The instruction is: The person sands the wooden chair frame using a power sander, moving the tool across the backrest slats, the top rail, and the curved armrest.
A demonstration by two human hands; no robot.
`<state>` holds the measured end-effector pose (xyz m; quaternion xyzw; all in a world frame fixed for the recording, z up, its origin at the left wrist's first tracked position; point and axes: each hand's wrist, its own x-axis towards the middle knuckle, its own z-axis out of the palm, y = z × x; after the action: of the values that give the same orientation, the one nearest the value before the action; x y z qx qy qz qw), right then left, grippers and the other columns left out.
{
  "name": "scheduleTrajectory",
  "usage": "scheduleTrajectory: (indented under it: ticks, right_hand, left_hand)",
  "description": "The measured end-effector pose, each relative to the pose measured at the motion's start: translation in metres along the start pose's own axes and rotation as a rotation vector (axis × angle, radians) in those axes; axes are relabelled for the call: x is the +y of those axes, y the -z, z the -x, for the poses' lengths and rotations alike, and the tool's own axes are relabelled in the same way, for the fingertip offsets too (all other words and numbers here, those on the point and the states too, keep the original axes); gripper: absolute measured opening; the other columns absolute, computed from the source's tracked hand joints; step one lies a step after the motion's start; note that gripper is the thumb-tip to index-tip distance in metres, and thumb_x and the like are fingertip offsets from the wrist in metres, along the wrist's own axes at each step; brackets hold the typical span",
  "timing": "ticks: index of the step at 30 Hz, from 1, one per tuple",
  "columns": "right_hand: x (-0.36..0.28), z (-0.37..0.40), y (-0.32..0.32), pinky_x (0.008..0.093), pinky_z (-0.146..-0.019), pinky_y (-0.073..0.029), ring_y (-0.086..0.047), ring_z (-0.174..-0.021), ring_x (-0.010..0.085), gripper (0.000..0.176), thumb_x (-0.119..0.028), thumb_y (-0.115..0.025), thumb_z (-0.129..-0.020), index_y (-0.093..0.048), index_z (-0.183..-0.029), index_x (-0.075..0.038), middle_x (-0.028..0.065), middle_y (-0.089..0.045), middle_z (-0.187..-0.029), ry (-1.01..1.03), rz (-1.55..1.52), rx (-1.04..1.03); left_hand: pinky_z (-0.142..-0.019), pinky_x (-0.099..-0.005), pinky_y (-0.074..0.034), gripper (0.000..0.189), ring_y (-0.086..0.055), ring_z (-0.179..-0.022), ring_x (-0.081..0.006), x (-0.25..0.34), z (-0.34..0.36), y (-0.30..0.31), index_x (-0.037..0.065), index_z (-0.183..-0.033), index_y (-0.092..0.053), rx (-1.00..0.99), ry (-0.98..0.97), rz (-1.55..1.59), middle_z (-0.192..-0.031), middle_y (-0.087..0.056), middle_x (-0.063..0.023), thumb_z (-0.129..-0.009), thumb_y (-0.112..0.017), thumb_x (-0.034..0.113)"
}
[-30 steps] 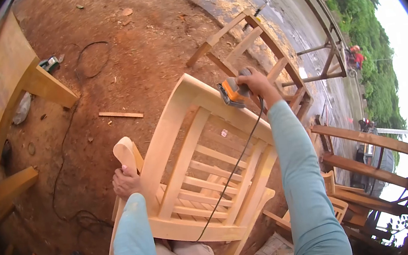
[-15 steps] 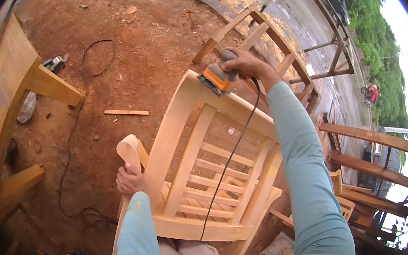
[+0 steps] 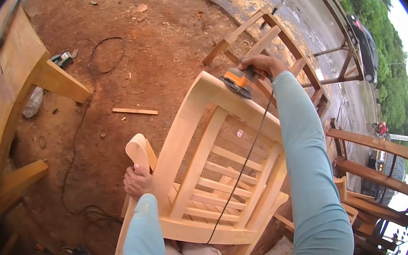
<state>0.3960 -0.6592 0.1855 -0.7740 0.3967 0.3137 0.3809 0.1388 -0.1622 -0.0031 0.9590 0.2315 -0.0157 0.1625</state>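
Note:
A pale wooden chair [image 3: 187, 114] with a slatted back stands tilted in front of me. My right hand [image 3: 263, 65] grips an orange and grey electric sander [image 3: 237, 79], whose pad rests against the chair's top rail near its upper left corner. From the sander a black cord [image 3: 242, 168] hangs down across the slats. My left hand [image 3: 138, 180] is wrapped around the chair's armrest [image 3: 137, 147], just below its rounded end.
At the left stands a large wooden piece with thick legs [image 3: 61, 83]. A loose wood strip [image 3: 135, 111] and a cable [image 3: 73, 164] lie on the dirt floor. Behind the chair is a wooden frame [image 3: 282, 36]; dark beams [image 3: 379, 146] stand at the right.
My right hand and the sander have moved slightly right and down along the top rail. The whole view has shifted a little. A dark car now shows on the road.

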Motion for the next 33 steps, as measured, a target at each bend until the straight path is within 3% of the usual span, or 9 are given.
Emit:
scheduleTrajectory:
  ticks: [4,5,9,16,19,22,23,26,33]
  right_hand:
    - [-0.021,0.022,-0.006,0.0274,-0.039,-0.035,-0.047,-0.041,0.0106,0.041,-0.037,-0.077,-0.085,-0.064,-0.118,-0.017,-0.0017,-0.055,-0.066,0.27,0.08,-0.19]
    - [-0.02,0.028,-0.007,0.0276,-0.041,-0.038,-0.049,-0.047,0.0102,0.058,-0.034,-0.079,-0.083,-0.058,-0.134,-0.016,0.0002,-0.059,-0.078,0.307,0.076,-0.174]
    - [0.016,0.062,-0.018,0.0353,-0.058,-0.052,-0.064,-0.074,0.0225,0.081,-0.036,-0.084,-0.074,-0.054,-0.148,-0.02,0.0132,-0.068,-0.108,0.464,0.135,0.146]
    - [0.031,0.05,0.003,0.0353,-0.053,-0.049,-0.063,-0.066,0.0211,0.081,-0.037,-0.084,-0.074,-0.055,-0.148,-0.02,0.013,-0.068,-0.099,0.228,0.108,0.131]
    - [0.016,0.032,-0.005,0.0357,-0.054,-0.051,-0.064,-0.064,0.0214,0.081,-0.038,-0.084,-0.074,-0.056,-0.148,-0.019,0.0134,-0.069,-0.099,0.273,0.136,0.127]
    - [0.003,0.055,-0.029,0.0382,-0.058,-0.056,-0.068,-0.071,0.0238,0.081,-0.039,-0.084,-0.074,-0.056,-0.147,-0.019,0.0148,-0.07,-0.105,0.401,0.138,0.228]
    - [0.0,0.067,-0.038,0.0415,-0.065,-0.059,-0.073,-0.086,0.0296,0.077,-0.04,-0.082,-0.073,-0.058,-0.143,-0.02,0.0198,-0.071,-0.115,0.42,0.182,0.284]
    - [0.026,0.083,-0.069,0.0446,-0.069,-0.06,-0.072,-0.096,0.0374,0.073,-0.038,-0.081,-0.074,-0.059,-0.141,-0.022,0.0209,-0.068,-0.118,0.863,0.386,0.552]
    - [0.096,0.135,-0.127,0.0469,-0.073,-0.062,-0.072,-0.09,0.0349,0.077,-0.025,-0.086,-0.075,-0.054,-0.145,-0.028,0.0155,-0.06,-0.115,0.932,0.516,0.768]
  left_hand:
    - [-0.08,-0.0552,-0.052,0.039,-0.066,-0.092,-0.0412,0.004,0.002,0.006,0.008,-0.096,-0.066,-0.01,0.001,-0.012,-0.094,-0.069,-0.0174,-0.102,-0.052,0.044]
    - [-0.08,-0.0551,-0.052,0.039,-0.066,-0.092,-0.0412,0.004,0.001,0.005,0.008,-0.096,-0.066,-0.007,0.0,-0.009,-0.095,-0.069,-0.0174,-0.102,-0.052,0.044]
    - [-0.081,-0.0548,-0.052,0.039,-0.066,-0.092,-0.0412,0.003,0.0,0.005,0.008,-0.096,-0.066,-0.01,0.008,-0.002,-0.095,-0.069,-0.0169,-0.102,-0.052,0.044]
    - [-0.08,-0.0548,-0.051,0.039,-0.066,-0.092,-0.0408,0.002,0.001,0.002,0.008,-0.096,-0.066,0.008,0.005,0.013,-0.095,-0.069,-0.0163,-0.102,-0.052,0.044]
    - [-0.081,-0.0548,-0.052,0.039,-0.066,-0.093,-0.0405,0.001,0.0,0.002,0.009,-0.097,-0.067,0.003,0.003,0.0,-0.095,-0.069,-0.0165,-0.102,-0.051,0.044]
    - [-0.081,-0.055,-0.052,0.04,-0.066,-0.093,-0.0407,0.002,0.002,0.002,0.008,-0.097,-0.067,0.006,0.0,-0.013,-0.095,-0.069,-0.0167,-0.103,-0.051,0.045]
    - [-0.081,-0.0551,-0.052,0.041,-0.066,-0.092,-0.0409,0.001,0.001,0.001,0.008,-0.097,-0.067,0.007,-0.003,-0.016,-0.095,-0.069,-0.0168,-0.103,-0.051,0.045]
    - [-0.081,-0.0552,-0.052,0.042,-0.066,-0.092,-0.0411,0.003,0.0,0.003,0.008,-0.097,-0.067,0.01,0.002,-0.016,-0.095,-0.069,-0.0169,-0.103,-0.05,0.046]
    - [-0.08,-0.0548,-0.052,0.043,-0.067,-0.092,-0.0408,0.001,0.0,0.001,0.008,-0.096,-0.067,0.015,0.002,-0.004,-0.094,-0.069,-0.0167,-0.103,-0.049,0.047]
